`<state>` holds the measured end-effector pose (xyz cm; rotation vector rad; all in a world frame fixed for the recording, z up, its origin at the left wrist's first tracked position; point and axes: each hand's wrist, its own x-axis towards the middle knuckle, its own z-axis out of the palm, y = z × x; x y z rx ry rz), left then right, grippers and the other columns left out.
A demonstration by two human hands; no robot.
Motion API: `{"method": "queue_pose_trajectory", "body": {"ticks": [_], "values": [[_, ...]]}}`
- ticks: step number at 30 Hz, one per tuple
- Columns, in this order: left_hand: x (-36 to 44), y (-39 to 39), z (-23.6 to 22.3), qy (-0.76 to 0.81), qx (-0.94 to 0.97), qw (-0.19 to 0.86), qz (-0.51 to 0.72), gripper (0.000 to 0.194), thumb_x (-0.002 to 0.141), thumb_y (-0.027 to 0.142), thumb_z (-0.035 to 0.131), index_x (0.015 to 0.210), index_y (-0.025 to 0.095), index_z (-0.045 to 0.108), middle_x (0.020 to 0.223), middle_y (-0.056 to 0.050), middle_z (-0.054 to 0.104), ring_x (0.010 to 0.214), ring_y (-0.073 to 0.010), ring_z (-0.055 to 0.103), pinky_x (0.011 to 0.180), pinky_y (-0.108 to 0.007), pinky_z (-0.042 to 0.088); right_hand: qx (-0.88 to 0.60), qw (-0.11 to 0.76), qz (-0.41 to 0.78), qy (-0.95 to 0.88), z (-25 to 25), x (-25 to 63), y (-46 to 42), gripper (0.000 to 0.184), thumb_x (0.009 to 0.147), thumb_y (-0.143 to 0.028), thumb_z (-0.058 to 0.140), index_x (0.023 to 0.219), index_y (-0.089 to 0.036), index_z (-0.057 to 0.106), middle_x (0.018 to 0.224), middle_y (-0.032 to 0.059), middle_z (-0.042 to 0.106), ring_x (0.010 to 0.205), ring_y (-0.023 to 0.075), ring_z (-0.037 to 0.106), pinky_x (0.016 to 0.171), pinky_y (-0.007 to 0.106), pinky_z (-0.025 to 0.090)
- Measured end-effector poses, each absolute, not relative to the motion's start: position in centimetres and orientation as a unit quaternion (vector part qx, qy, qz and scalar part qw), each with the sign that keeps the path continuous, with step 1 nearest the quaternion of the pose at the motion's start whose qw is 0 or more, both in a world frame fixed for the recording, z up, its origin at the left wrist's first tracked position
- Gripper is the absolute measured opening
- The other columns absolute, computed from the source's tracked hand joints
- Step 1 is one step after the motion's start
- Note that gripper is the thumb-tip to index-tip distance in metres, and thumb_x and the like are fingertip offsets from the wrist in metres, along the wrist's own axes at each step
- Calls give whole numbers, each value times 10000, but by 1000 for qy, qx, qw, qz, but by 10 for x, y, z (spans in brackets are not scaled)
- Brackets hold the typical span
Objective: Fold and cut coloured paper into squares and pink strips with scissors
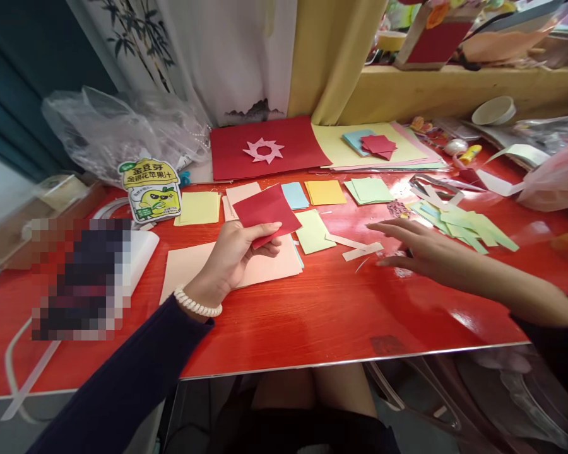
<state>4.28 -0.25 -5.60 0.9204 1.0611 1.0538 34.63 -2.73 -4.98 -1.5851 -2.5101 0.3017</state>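
My left hand (239, 252) pinches a square of dark red paper (269, 211) between thumb and fingers, held above the table. Under that hand lie larger peach sheets (274, 268). My right hand (407, 246) hovers with its fingers apart and nothing in them, close to some thin cream paper strips (360, 246). Between the hands sits a light green square (315, 231). Behind are small stacks of yellow (199, 208), blue (294, 195), orange (325, 192) and pale green paper (369, 190). A pink folded paper ring (264, 151) rests on a large red sheet (307, 142).
Green paper scraps (473, 224) and scissors (442, 184) lie to the right. At left are a juice pouch (151, 192), a clear plastic bag (118, 126) and a blurred-out device. Large yellow sheets (331, 142) carry blue and red squares. A white bowl (493, 111) stands back right.
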Motion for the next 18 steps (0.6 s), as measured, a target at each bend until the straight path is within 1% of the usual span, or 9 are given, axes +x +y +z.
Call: {"method": "queue_pose_trajectory", "body": {"ticks": [1, 2, 4, 6, 9, 12, 15, 16, 18], "values": [[43, -2, -56, 466, 405, 639, 459, 134, 650, 222, 756, 660, 104, 694, 545, -19, 644, 514, -95, 592, 502, -205, 472, -514, 95, 122, -844, -52, 337, -24, 618, 881, -644, 301, 1197, -174, 547, 1158, 181, 576, 816, 234, 617, 701, 366, 489], [43, -2, -56, 467, 405, 639, 457, 139, 647, 224, 759, 653, 102, 693, 546, -21, 645, 511, -94, 592, 497, -203, 472, -509, 102, 140, -843, -55, 329, -20, 586, 891, -630, 295, 1137, -169, 560, 1120, 173, 587, 823, 232, 613, 696, 361, 488], [44, -2, -56, 469, 406, 642, 451, 145, 648, 227, 762, 652, 98, 695, 547, -22, 646, 490, -87, 584, 489, -199, 473, -528, 95, 154, -830, -62, 317, -13, 444, 906, -562, 355, 999, -184, 569, 950, 119, 627, 755, 211, 601, 636, 331, 471], [45, -2, -56, 468, 405, 646, 447, 134, 650, 219, 761, 651, 101, 698, 543, -18, 645, 481, -83, 578, 482, -196, 472, -543, 79, 156, -821, -68, 312, -9, 288, 904, -464, 442, 900, -200, 556, 817, 64, 629, 693, 191, 585, 582, 300, 434], [46, -3, -55, 463, 405, 653, 442, 114, 655, 199, 755, 615, 116, 688, 533, -12, 636, 504, -91, 588, 477, -196, 468, -548, 82, 146, -820, -76, 311, -8, 160, 888, -334, 501, 809, -203, 545, 813, 44, 636, 736, 191, 594, 611, 289, 417], [46, -4, -56, 460, 412, 654, 437, 91, 669, 190, 744, 632, 122, 696, 539, -10, 638, 502, -91, 586, 478, -200, 468, -563, 100, 124, -811, -82, 311, -14, 135, 893, -288, 489, 815, -193, 544, 876, 63, 629, 795, 205, 597, 669, 306, 428], [46, -4, -57, 463, 419, 649, 435, 91, 674, 194, 741, 648, 116, 705, 542, -16, 640, 501, -87, 583, 487, -198, 471, -590, 131, 86, -792, -87, 308, -21, 201, 902, -362, 483, 914, -167, 531, 971, 115, 596, 852, 232, 586, 695, 330, 436], [46, -4, -57, 463, 422, 647, 434, 94, 674, 198, 742, 652, 115, 706, 544, -18, 640, 503, -88, 584, 488, -198, 470, -597, 140, 76, -786, -88, 307, -24, 225, 903, -384, 482, 925, -164, 523, 972, 122, 591, 853, 236, 584, 686, 331, 437], [46, -5, -58, 463, 425, 645, 435, 98, 672, 207, 743, 665, 117, 707, 549, -18, 642, 513, -92, 589, 493, -202, 469, -604, 150, 64, -780, -91, 305, -27, 222, 912, -392, 470, 889, -176, 511, 913, 101, 599, 812, 229, 584, 638, 317, 429]]}}
